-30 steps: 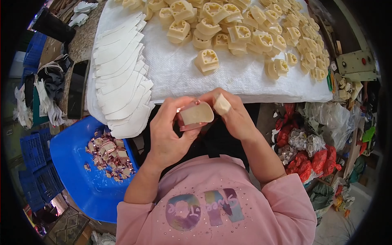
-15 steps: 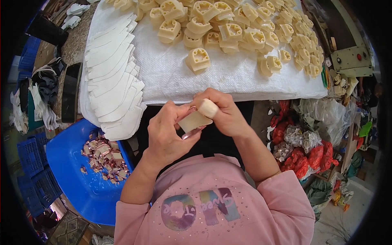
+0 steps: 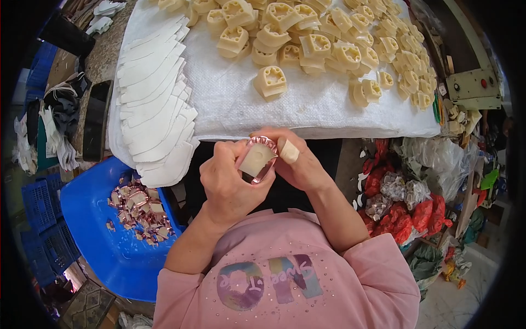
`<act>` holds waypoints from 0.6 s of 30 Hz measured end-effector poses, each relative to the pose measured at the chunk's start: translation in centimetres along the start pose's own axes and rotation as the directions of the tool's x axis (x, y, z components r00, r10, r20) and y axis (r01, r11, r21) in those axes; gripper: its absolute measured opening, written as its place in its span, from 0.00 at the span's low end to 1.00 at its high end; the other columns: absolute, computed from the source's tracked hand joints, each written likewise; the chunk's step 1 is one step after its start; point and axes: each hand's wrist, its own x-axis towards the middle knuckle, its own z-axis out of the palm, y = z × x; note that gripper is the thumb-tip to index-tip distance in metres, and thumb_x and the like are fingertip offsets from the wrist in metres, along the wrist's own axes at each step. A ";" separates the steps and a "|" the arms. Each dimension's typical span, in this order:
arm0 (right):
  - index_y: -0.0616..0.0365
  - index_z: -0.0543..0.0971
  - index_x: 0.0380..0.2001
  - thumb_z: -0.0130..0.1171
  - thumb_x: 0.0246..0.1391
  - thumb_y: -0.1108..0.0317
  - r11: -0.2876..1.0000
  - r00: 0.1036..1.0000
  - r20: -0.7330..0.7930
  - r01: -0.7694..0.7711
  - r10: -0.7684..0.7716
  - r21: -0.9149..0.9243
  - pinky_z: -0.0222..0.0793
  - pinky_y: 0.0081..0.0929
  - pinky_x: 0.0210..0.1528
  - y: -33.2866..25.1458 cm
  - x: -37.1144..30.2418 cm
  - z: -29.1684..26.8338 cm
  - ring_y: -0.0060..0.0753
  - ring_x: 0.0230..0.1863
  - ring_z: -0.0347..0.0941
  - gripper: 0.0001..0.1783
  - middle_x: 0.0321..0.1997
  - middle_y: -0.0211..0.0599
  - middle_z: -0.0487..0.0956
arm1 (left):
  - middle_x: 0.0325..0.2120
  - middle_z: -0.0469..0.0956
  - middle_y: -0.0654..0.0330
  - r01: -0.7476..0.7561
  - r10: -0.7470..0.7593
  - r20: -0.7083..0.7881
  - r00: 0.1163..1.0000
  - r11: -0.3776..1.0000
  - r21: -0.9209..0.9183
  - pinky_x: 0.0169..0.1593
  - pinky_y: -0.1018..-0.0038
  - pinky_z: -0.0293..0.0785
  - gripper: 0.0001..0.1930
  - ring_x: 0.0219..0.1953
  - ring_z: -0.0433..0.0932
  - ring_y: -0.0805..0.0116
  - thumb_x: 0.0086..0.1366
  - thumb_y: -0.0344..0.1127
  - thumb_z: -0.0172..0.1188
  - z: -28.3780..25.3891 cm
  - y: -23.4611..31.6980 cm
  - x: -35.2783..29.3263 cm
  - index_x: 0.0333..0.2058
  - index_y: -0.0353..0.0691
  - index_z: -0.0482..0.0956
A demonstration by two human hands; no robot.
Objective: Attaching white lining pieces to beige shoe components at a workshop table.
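Hands, left (image 3: 227, 183) and right (image 3: 298, 162), grip one foil-wrapped block (image 3: 256, 160).

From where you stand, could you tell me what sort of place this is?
Probably a small craft workshop: cream moulded blocks cover a white sheet, cut white strips lie stacked, and a blue tub holds finished pieces.

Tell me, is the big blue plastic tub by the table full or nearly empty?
Nearly empty. The blue plastic tub has only a small heap of shiny pink-wrapped pieces near one side, and most of its blue bottom shows bare.

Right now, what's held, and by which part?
Both hands, left and right, pinch one cream block wrapped in pink foil, fingers gripping its edges.
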 end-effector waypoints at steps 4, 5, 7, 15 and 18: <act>0.60 0.72 0.45 0.44 0.62 0.61 0.997 0.998 -0.063 0.010 -0.014 -0.073 0.67 0.22 0.41 0.3 -0.3 0.5 0.24 0.40 0.69 0.16 0.43 0.32 0.72 | 0.22 0.73 0.56 -0.027 0.029 -0.047 0.998 0.999 0.029 0.24 0.75 0.73 0.23 0.20 0.76 0.64 0.38 0.28 0.72 0.3 0.4 0.0 0.32 0.33 0.68; 0.60 0.72 0.45 0.44 0.62 0.62 0.960 0.993 -0.108 0.018 -0.050 -0.280 0.67 0.23 0.42 0.4 -0.4 0.4 0.25 0.40 0.69 0.15 0.43 0.32 0.73 | 0.21 0.72 0.56 -0.036 0.040 -0.088 0.995 0.998 0.053 0.22 0.73 0.72 0.22 0.18 0.75 0.61 0.37 0.29 0.71 0.4 0.4 0.0 0.31 0.33 0.69; 0.60 0.72 0.45 0.43 0.62 0.63 0.841 0.978 -0.092 0.112 -0.188 -0.529 0.67 0.22 0.41 0.2 -0.1 1.4 0.24 0.39 0.69 0.15 0.42 0.32 0.73 | 0.21 0.72 0.56 -0.049 0.056 -0.100 0.993 0.996 0.075 0.22 0.73 0.72 0.22 0.18 0.75 0.61 0.38 0.29 0.71 0.5 0.1 -0.1 0.31 0.33 0.69; 0.61 0.72 0.47 0.47 0.61 0.55 0.988 0.991 -0.129 -0.045 0.026 -0.147 0.66 0.20 0.39 0.3 0.1 0.3 0.21 0.38 0.69 0.21 0.40 0.31 0.73 | 0.22 0.74 0.58 -0.004 0.007 -0.027 1.000 0.997 0.083 0.26 0.77 0.73 0.22 0.21 0.76 0.71 0.40 0.27 0.71 -0.4 -0.4 0.1 0.32 0.33 0.67; 0.62 0.71 0.50 0.49 0.59 0.49 0.994 0.998 -0.065 -0.032 0.025 -0.108 0.66 0.20 0.38 -0.4 0.2 -0.1 0.21 0.39 0.67 0.27 0.40 0.31 0.73 | 0.26 0.76 0.58 0.283 -0.276 0.064 0.959 0.939 -0.194 0.30 0.79 0.73 0.20 0.26 0.76 0.76 0.45 0.27 0.68 -1.3 0.1 0.3 0.33 0.33 0.66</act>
